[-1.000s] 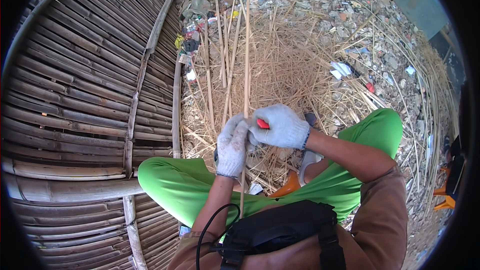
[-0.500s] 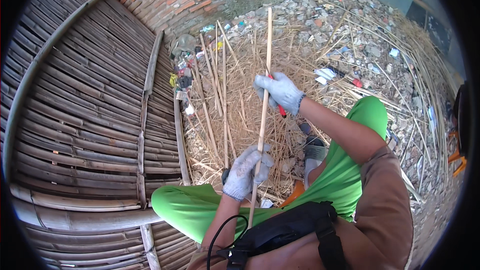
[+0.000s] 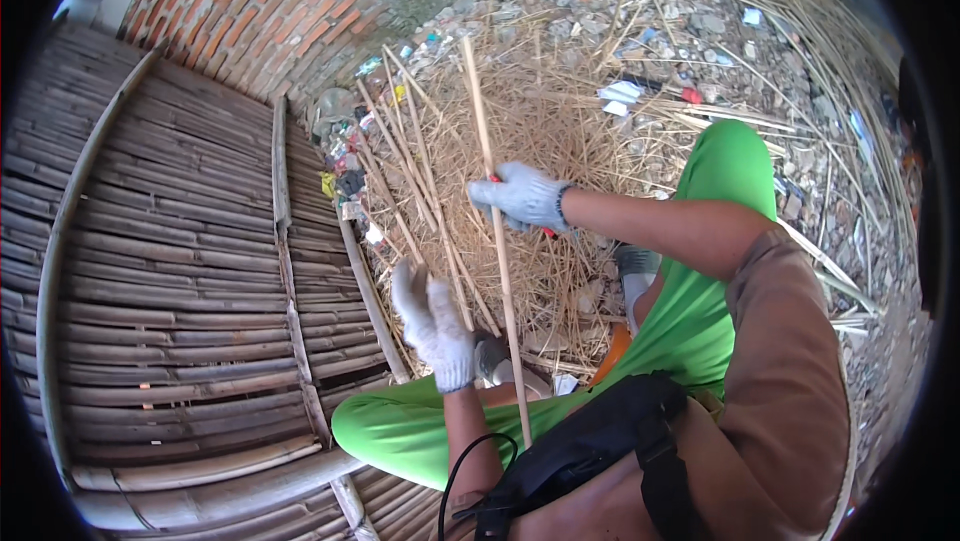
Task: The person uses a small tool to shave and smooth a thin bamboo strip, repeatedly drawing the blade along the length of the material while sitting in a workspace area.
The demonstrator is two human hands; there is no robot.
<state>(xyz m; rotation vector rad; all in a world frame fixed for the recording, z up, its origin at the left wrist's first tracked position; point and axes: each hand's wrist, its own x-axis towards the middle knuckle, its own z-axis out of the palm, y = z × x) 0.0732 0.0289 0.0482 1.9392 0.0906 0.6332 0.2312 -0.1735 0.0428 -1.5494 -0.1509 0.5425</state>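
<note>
A long, pale bamboo strip (image 3: 505,286) stands slanted in front of me, its lower end by my lap. My right hand (image 3: 522,195), in a white knitted glove, is closed round the strip's upper half. The same hand also grips a red-handled tool (image 3: 549,233); only bits of red show, so I cannot tell its kind. Off to the left of the strip, my gloved left hand (image 3: 436,329) is open with its fingers apart and holds nothing. Several other bamboo strips (image 3: 412,166) lie on the shavings beyond it.
A slatted bamboo platform (image 3: 200,311) fills the left side. Straw-like bamboo shavings (image 3: 560,121) cover the ground between my knees and the brick wall (image 3: 270,11). Rubble and litter (image 3: 690,26) spread to the right, with long thin strips (image 3: 800,61) along that edge.
My left hand has let go of the strip, opened and moved left. My right hand keeps hold of the strip and the red-handled tool. The view has shifted.
</note>
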